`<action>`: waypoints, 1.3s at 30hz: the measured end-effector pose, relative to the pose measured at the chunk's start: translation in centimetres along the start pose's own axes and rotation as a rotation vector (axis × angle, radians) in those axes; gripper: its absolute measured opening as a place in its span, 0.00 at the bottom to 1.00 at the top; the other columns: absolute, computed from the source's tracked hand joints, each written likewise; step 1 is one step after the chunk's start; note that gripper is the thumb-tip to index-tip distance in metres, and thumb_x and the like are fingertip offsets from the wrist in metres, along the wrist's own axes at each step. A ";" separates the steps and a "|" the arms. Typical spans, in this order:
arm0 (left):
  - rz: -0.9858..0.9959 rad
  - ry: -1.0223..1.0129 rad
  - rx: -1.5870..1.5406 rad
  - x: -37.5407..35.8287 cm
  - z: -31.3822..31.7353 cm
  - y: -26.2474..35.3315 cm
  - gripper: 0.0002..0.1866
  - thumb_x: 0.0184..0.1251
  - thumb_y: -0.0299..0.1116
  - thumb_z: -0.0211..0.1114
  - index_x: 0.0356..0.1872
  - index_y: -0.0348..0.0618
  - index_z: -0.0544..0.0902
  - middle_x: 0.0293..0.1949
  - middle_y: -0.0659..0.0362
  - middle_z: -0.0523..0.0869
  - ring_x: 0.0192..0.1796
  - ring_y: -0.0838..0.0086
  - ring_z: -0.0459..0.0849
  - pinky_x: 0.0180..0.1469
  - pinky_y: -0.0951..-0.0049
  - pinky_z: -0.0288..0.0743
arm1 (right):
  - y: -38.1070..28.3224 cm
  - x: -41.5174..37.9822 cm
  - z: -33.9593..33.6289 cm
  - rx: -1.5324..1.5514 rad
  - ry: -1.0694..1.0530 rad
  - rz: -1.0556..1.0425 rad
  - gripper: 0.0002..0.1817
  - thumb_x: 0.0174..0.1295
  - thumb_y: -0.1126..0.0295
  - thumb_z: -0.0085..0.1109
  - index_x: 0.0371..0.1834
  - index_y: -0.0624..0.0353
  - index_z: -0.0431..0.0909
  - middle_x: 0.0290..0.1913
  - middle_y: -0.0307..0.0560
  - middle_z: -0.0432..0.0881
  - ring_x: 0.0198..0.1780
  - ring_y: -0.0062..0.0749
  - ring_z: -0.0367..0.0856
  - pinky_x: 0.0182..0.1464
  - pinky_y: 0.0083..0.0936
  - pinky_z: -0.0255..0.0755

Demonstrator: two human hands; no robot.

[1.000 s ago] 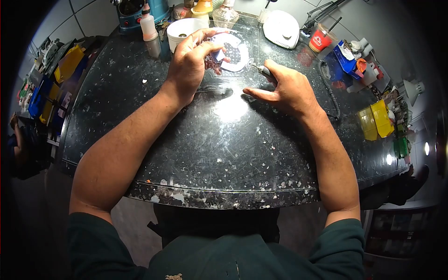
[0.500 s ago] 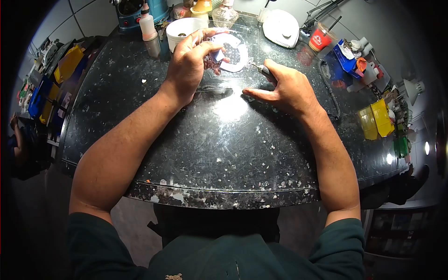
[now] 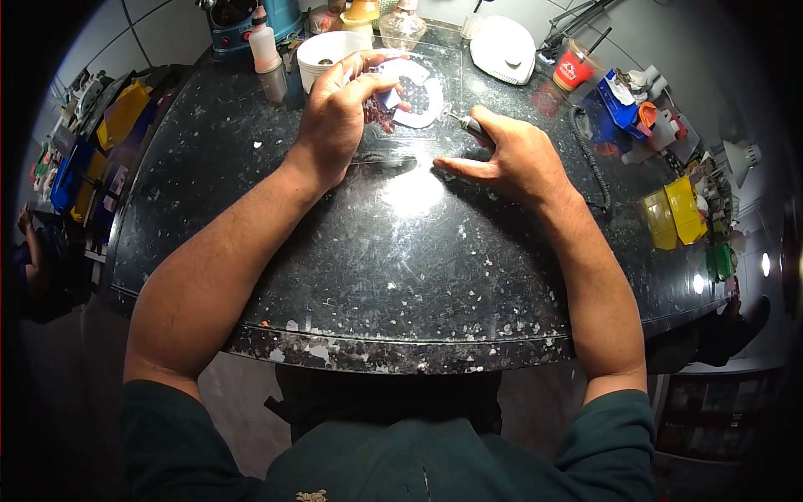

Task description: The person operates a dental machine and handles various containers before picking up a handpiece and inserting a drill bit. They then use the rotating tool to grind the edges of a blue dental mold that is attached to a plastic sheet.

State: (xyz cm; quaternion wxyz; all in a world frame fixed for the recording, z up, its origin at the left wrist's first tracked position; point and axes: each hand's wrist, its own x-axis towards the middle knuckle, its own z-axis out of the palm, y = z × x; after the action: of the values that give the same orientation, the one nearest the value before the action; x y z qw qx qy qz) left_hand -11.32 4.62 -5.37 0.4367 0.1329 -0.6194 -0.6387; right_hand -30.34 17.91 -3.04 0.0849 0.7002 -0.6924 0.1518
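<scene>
A small white and bluish piece [image 3: 389, 99] sits between the fingers of my left hand [image 3: 339, 109]; its exact shape is unclear. My right hand [image 3: 523, 159] grips a rotary tool [image 3: 473, 126], whose thin metal shaft and round tip point left toward that piece. A small gap appears to separate the tip from my left hand. Behind both, a ring-shaped bright patch [image 3: 425, 102] with dots shows through or on a clear sheet. Thumb and fingers of my right hand are wrapped round the tool's body.
On the dark bench [image 3: 376, 276] stand a white tub [image 3: 314, 54], a dropper bottle [image 3: 263, 46], a white device [image 3: 503, 52] and a red cup with a straw [image 3: 573, 69]. A coiled cable [image 3: 592, 163] lies at right, near blue and yellow bins [image 3: 686, 211]. Another person's arm [image 3: 33, 247] shows far left.
The tool in my right hand has shifted very slightly to the left. My left hand still holds the piece in nearly the same place.
</scene>
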 end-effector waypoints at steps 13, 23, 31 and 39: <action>-0.038 -0.005 -0.029 0.0 -0.2 0.0 0.19 0.72 0.32 0.54 0.59 0.34 0.76 0.42 0.56 0.85 0.40 0.76 0.86 0.40 0.79 0.77 | 0.0 0.1 0.0 0.011 -0.032 0.025 0.32 0.52 0.37 0.69 0.36 0.57 0.78 0.30 0.55 0.84 0.36 0.54 0.86 0.38 0.42 0.79; -0.028 0.017 -0.061 -0.1 0.2 0.2 0.18 0.70 0.32 0.55 0.55 0.33 0.79 0.38 0.57 0.84 0.38 0.78 0.85 0.41 0.80 0.78 | 0.0 0.0 0.0 -0.004 -0.029 0.019 0.32 0.53 0.36 0.68 0.39 0.57 0.79 0.33 0.56 0.85 0.37 0.54 0.86 0.39 0.42 0.80; -0.078 0.011 -0.117 0.2 -0.3 -0.4 0.19 0.74 0.30 0.53 0.63 0.35 0.72 0.53 0.51 0.82 0.49 0.70 0.85 0.51 0.70 0.81 | -0.3 0.0 -0.1 0.007 0.002 0.027 0.29 0.55 0.40 0.69 0.40 0.57 0.78 0.33 0.55 0.85 0.37 0.53 0.86 0.38 0.42 0.80; -0.144 -0.124 -0.297 0.3 -0.5 0.6 0.11 0.70 0.31 0.57 0.49 0.41 0.74 0.51 0.52 0.81 0.51 0.65 0.86 0.49 0.64 0.88 | 1.2 -0.2 -0.2 0.048 0.269 0.023 0.26 0.57 0.47 0.70 0.42 0.60 0.78 0.30 0.52 0.83 0.31 0.48 0.83 0.34 0.36 0.77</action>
State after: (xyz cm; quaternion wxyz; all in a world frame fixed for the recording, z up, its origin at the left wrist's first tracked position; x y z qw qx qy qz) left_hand -10.87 4.19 -4.79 0.3656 0.0714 -0.5331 -0.7597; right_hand -31.53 18.11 -3.00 0.1586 0.6672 -0.6791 0.2617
